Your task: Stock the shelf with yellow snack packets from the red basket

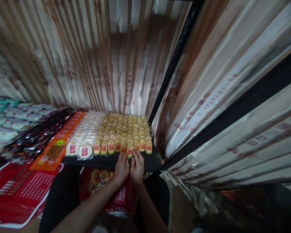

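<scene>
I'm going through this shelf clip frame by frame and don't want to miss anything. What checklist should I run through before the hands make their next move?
1. Both hands at one spot: left hand and right hand meet at a yellow packet in the front row: ok.
2. Firm hold on that packet: fingertips touch it, but the grip is hidden: cannot tell.
3. Packet level with its row: it sits slightly lower than its neighbours: not ok.
4. Other yellow packets in even rows: ok.
5. Red basket under the shelf edge holds packets: ok.
</scene>
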